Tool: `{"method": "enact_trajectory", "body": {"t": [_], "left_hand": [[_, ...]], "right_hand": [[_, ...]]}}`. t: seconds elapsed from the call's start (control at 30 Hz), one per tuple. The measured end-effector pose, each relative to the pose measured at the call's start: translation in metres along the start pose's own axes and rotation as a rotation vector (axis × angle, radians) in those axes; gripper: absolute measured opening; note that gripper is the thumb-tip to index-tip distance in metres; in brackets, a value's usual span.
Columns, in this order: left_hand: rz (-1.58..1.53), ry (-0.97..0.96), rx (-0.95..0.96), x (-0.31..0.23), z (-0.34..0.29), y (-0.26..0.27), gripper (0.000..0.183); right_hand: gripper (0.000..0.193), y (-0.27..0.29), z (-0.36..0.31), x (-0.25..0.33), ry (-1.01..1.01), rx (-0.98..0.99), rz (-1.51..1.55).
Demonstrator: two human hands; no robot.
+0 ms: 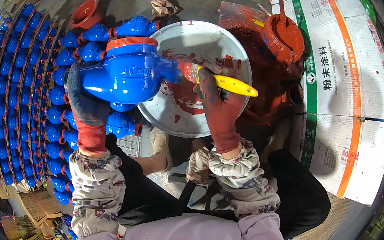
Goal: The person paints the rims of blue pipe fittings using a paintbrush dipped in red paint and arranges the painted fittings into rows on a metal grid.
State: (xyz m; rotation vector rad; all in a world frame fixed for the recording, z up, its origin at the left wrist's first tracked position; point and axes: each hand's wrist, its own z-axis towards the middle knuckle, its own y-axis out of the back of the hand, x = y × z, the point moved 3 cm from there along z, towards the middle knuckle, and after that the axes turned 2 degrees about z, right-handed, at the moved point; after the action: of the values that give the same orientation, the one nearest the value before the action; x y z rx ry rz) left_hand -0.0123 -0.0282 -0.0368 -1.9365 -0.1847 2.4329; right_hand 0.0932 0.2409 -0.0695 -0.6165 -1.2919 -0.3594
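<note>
My left hand [86, 114], in a dark-coated red glove, is closed around a glossy blue valve body [128, 76]. The valve is held above the left part of a round white drum top [241, 54] smeared with red paint. Its wide upper rim is coated orange-red. In my right hand [222, 104], also gloved, is a paintbrush [234, 85] with a yellow handle. The brush's red-stained end points left and meets the valve's narrow right end; exact contact of the bristles is hard to make out.
Many blue valve bodies [138, 27] stand close on my left, with stacked rows [15, 93] beyond. A red paint pot [283, 37] with a stick in it sits at upper right, beside white cartons [336, 80]. A red bucket [87, 13] and crumpled rag [163, 7] lie farther off.
</note>
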Motion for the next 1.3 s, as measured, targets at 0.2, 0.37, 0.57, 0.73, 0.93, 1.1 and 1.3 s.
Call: {"method": "enact_trajectory", "body": {"t": [0.2,0.37,0.57,0.73,0.93,1.1,1.3], "left_hand": [[-0.387,0.297,-0.090,0.001,-0.003,-0.008,0.033],[-0.366,0.227,-0.081,0.000,-0.003,-0.010,0.027],[-0.426,0.303,-0.115,-0.001,-0.001,-0.010,0.023],[-0.393,0.303,-0.108,-0.004,-0.001,-0.011,0.018],[-0.498,0.338,-0.054,-0.007,-0.001,-0.013,0.016],[-0.594,0.326,0.115,-0.012,-0.002,-0.018,0.019],[-0.670,0.387,0.116,-0.013,0.000,-0.022,0.022]], "right_hand": [[0.014,0.002,-0.020,-0.001,0.096,-0.066,0.103],[0.015,0.013,-0.016,0.016,-0.002,-0.034,0.156],[0.021,0.013,0.031,0.022,-0.118,0.073,0.301],[0.018,0.001,0.038,0.014,-0.013,0.040,0.007],[0.019,-0.002,0.017,0.002,0.165,0.084,-0.098],[0.018,0.000,-0.004,-0.008,0.332,0.026,-0.179],[0.022,-0.002,-0.018,-0.013,0.309,0.025,-0.177]]}}
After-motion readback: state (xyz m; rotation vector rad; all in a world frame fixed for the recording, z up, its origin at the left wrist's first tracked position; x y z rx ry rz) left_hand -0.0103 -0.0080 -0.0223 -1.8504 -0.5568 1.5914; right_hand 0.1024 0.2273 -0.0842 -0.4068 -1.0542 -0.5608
